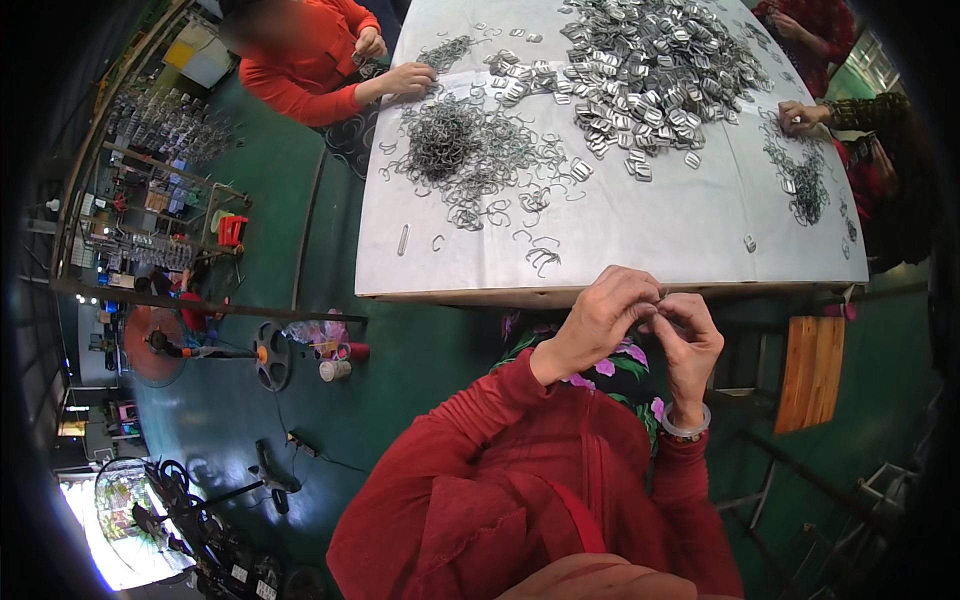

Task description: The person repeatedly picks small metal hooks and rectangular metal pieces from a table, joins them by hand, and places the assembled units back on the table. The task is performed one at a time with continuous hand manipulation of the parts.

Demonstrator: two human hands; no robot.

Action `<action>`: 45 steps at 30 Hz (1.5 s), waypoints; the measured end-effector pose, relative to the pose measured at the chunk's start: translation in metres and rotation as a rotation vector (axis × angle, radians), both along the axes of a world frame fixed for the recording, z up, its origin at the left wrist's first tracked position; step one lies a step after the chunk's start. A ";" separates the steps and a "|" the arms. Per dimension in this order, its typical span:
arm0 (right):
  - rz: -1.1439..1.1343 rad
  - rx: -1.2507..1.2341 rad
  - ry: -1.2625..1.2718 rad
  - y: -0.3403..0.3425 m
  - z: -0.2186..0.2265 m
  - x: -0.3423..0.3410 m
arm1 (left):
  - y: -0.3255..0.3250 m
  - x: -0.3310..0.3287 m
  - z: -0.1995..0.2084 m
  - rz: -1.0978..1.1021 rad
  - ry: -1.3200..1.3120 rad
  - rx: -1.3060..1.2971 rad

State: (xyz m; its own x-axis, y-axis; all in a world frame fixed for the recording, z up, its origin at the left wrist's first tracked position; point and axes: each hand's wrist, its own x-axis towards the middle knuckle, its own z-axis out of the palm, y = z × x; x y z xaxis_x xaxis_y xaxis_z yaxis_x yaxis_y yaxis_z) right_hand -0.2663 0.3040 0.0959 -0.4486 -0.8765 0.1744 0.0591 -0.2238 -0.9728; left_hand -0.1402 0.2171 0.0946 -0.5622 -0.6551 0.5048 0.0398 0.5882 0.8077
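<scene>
Just off the near edge of the white-covered table [640,235], my left hand [605,315] and my right hand [690,345] meet fingertip to fingertip. Both are closed in a pinch. Whatever is between the fingers is small and mostly hidden, so its kind cannot be made out. A few bent wire pieces [543,257] lie on the cloth, left of my hands. Beyond them spreads a tangled pile of dark, curved wire pieces [440,140]. Farther back is a large heap of silver metal buckles [650,75].
A person in orange [305,75] reaches onto the table's far left. At the right edge, another person's hand [800,116] touches a smaller wire pile [805,190]. A wooden stool [810,372] stands at right; a fan [155,343] stands on the green floor at left.
</scene>
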 end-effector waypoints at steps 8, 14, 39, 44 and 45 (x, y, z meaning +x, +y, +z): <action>0.048 0.411 0.153 -0.069 -0.006 -0.082 | 0.002 0.009 -0.004 -0.147 -0.018 0.330; -0.341 0.483 1.045 -0.218 -0.104 -0.098 | 0.009 0.015 0.002 -0.120 -0.038 0.333; 0.089 0.077 -0.064 -0.024 0.022 -0.019 | -0.007 0.014 0.003 0.057 0.029 -0.024; 0.066 0.042 -0.165 -0.034 0.021 0.000 | -0.013 0.023 -0.012 0.062 -0.028 -0.021; 0.061 0.028 -0.173 -0.036 0.020 0.001 | -0.014 0.025 -0.014 0.041 0.010 0.019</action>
State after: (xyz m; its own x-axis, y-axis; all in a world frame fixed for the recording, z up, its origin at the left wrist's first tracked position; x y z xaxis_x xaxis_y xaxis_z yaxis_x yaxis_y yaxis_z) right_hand -0.2650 0.2678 0.1159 -0.4158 -0.9064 0.0746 0.2385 -0.1879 -0.9528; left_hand -0.1156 0.2027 0.0803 -0.5295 -0.6873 0.4973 0.0240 0.5738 0.8186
